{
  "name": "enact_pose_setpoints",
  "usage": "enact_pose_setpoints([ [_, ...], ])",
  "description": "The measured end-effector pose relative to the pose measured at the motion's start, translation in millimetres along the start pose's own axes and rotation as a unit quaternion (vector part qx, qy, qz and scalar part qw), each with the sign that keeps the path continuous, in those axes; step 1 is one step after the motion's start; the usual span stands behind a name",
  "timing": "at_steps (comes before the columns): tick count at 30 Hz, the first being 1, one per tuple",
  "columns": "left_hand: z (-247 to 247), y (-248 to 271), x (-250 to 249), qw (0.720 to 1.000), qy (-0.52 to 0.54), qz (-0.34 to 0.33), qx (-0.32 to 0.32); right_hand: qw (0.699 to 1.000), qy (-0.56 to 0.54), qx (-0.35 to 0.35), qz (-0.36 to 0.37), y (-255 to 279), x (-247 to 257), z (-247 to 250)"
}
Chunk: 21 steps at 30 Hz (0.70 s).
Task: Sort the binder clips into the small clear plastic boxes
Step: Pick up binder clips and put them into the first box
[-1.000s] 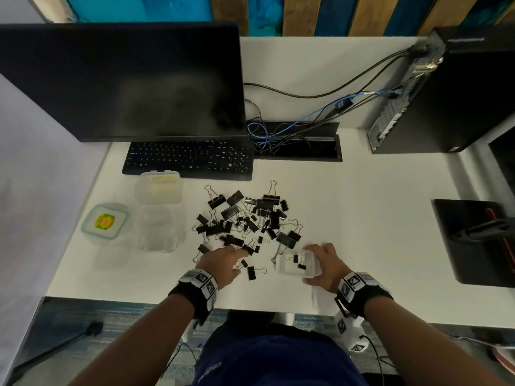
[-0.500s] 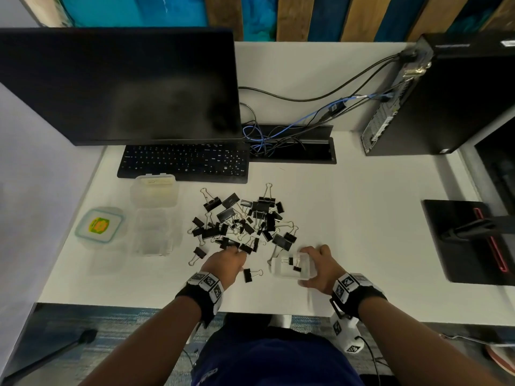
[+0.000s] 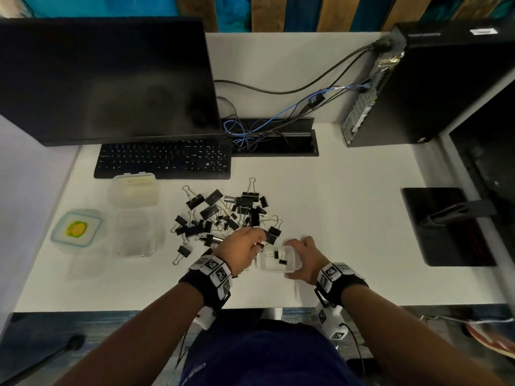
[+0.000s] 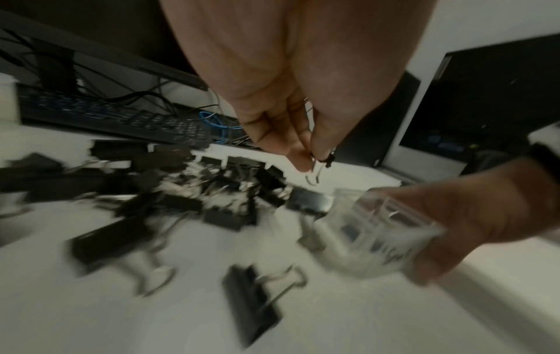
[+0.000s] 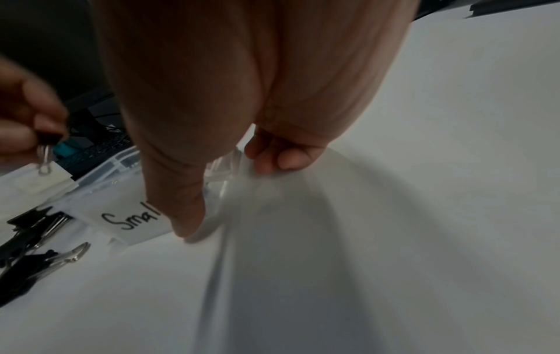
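Observation:
A pile of black binder clips [image 3: 225,213] lies on the white desk [image 3: 348,218] in front of the keyboard. My left hand [image 3: 242,246] pinches a small binder clip [image 4: 321,162] by its wire handles, just left of and above the small clear box [image 3: 278,259]. My right hand [image 3: 305,259] grips that box from the right; its label reads "Small" [image 5: 130,220]. Two small clips lie inside the box. The wrist views are blurred.
Two larger clear boxes [image 3: 133,190] [image 3: 136,235] and a lidded container with a yellow sticker [image 3: 76,228] stand at the left. A keyboard [image 3: 164,158], monitor [image 3: 106,79], cable tray [image 3: 273,137] and computer tower [image 3: 434,84] line the back. A black stand [image 3: 446,227] sits right.
My left hand has lifted off the near edge of the pile with a small clip and moved right toward the box. The right hand still holds the box.

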<state>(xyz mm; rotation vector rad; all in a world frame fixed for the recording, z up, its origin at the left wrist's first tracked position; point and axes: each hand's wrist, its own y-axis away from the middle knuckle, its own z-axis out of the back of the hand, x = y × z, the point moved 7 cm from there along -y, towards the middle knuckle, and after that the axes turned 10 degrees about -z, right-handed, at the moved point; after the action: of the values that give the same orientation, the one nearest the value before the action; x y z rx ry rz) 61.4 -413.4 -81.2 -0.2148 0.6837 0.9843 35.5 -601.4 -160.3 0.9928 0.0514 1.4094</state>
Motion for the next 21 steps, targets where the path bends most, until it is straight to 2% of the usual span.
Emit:
enact_pose_setpoints([
  [5, -17.8, -16.6, -20.1, 0.999, 0.006, -0.021, 0.047, 1.000, -0.002, -0.011, -0.004, -0.7, -1.6, -1.4],
  [11, 4.3, -0.1, 25.6, 0.998, -0.011, 0.050, -0.031, 1.000, -0.004, -0.006, 0.001, -4.5, -4.4, -3.6],
  [17, 42.2, 20.2, 80.6, 0.984, -0.054, 0.149, -0.086, 1.000, -0.006, -0.009, 0.006, -4.6, -4.2, -2.8],
  [21, 42.3, 17.5, 86.8, 0.983, -0.099, 0.144, -0.049, 1.000, -0.012, -0.013, 0.012, -4.5, -6.2, -2.2],
])
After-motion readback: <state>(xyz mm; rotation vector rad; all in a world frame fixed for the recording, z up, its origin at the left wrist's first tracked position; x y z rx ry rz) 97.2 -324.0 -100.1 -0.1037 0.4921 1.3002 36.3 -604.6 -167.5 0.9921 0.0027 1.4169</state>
